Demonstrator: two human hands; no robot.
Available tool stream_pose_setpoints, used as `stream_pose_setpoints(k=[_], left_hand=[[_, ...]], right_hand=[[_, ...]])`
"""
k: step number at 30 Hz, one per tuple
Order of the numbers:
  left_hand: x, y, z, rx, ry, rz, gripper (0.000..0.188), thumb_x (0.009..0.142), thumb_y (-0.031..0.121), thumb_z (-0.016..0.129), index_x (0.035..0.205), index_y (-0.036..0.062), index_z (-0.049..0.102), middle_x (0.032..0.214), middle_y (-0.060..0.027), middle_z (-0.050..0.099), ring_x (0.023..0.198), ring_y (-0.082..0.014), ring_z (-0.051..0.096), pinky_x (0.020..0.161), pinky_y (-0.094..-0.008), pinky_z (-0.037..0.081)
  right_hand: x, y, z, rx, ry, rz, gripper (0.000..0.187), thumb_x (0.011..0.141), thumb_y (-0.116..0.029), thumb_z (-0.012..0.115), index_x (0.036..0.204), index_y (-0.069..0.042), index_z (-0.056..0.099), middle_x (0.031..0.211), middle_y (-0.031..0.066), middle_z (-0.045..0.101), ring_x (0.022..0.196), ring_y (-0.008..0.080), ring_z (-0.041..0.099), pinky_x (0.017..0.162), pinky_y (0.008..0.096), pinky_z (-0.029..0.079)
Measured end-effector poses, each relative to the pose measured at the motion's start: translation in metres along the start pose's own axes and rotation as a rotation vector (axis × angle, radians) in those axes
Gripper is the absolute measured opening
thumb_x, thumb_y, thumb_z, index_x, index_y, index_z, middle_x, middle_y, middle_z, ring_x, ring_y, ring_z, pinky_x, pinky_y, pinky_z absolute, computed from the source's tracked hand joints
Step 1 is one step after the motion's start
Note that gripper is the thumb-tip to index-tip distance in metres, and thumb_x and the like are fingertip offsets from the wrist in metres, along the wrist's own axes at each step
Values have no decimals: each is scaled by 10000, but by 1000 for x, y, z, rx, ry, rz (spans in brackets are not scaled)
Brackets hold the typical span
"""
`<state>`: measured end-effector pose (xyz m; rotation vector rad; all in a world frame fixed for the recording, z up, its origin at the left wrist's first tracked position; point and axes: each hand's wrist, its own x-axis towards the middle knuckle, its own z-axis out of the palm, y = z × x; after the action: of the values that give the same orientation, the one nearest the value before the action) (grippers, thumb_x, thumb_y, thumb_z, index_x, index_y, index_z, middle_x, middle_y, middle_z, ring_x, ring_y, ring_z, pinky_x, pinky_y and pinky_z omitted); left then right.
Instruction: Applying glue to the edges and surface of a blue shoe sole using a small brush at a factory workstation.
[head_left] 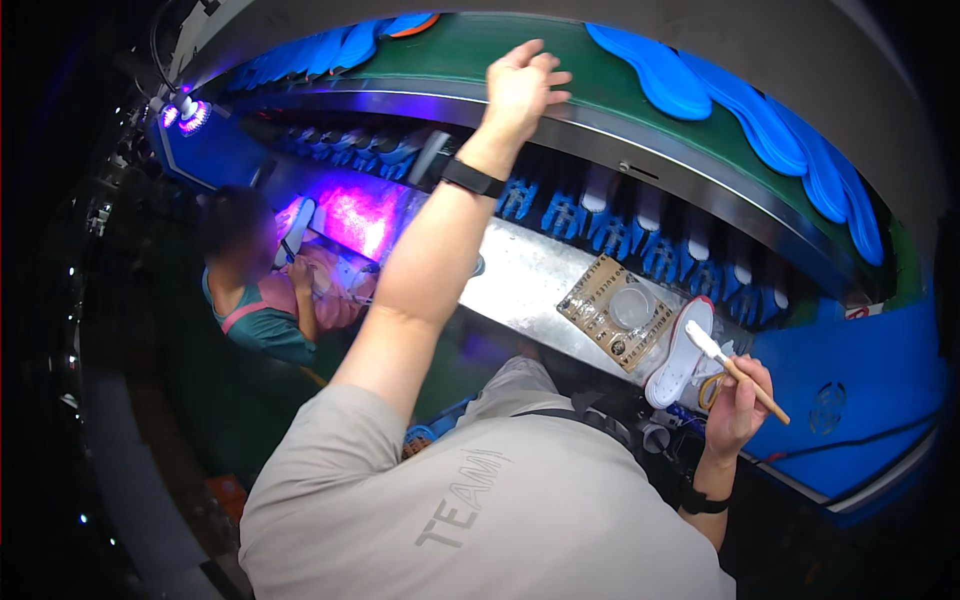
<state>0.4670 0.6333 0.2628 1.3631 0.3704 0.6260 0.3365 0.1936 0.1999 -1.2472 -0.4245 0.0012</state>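
Note:
My left hand (522, 90) is stretched out over the near edge of the green conveyor belt (460, 62), its fingers apart and nothing in them. Blue insoles (650, 78) lie in an overlapping row to its right, and more blue insoles (330, 52) lie to its left. In my right hand (738, 412) is a brush (766, 398) with a wooden handle and a white head. The head is over a shoe (676, 362) that rests with its pale sole facing up and a red line along its edge. Whether the brush touches the sole I cannot tell.
A clear plastic bowl (632, 306) sits on a brown cardboard sheet (588, 302) on the metal bench (525, 275). Blue holders (612, 235) line up beneath the conveyor's metal rail (690, 168). To the left, a co-worker (262, 325) handles a shoe under purple light.

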Motion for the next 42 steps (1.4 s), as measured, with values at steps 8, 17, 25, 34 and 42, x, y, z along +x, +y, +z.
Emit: stream_pose_setpoints(k=[8, 17, 25, 34, 42], left_hand=[[174, -16, -233, 1812, 268, 1291, 263, 878, 253, 626, 883, 20, 750, 803, -177, 733, 721, -323, 716, 711, -428, 591], [217, -5, -260, 1839, -143, 1444, 261, 910, 237, 617, 1022, 25, 720, 904, -182, 728, 813, -354, 707, 755, -441, 571], [81, 44, -192, 1675, -372, 950, 288, 937, 249, 631, 1097, 20, 704, 937, -183, 719, 859, -372, 702, 771, -446, 550], [41, 4, -209, 440, -113, -186, 389, 952, 276, 652, 1191, -30, 630, 994, -113, 709, 823, -225, 696, 756, -381, 594], [-82, -6, -179, -876, -226, -314, 784, 950, 466, 539, 1484, -71, 338, 1480, -333, 410, 1354, -500, 427, 1039, -623, 439]], right_hand=[[-26, 14, -20, -145, 172, 82, 237, 955, -102, 557, 1109, 58, 638, 1016, 90, 593, 829, 127, 514, 767, 262, 430], [-4, 120, 25, -819, 110, 281, 131, 912, -64, 649, 990, 27, 703, 859, 96, 706, 782, 167, 659, 718, 297, 512], [3, 205, 23, -1080, 55, 386, 152, 884, -199, 654, 918, -68, 725, 866, 158, 718, 816, 357, 687, 733, 428, 539], [30, 166, 36, -986, -50, 274, 147, 885, -176, 647, 914, -45, 707, 893, 133, 709, 829, 331, 664, 756, 410, 521], [5, 196, 8, -866, 51, 104, 114, 879, -113, 668, 938, -25, 709, 872, 122, 703, 800, 267, 671, 705, 344, 519]])
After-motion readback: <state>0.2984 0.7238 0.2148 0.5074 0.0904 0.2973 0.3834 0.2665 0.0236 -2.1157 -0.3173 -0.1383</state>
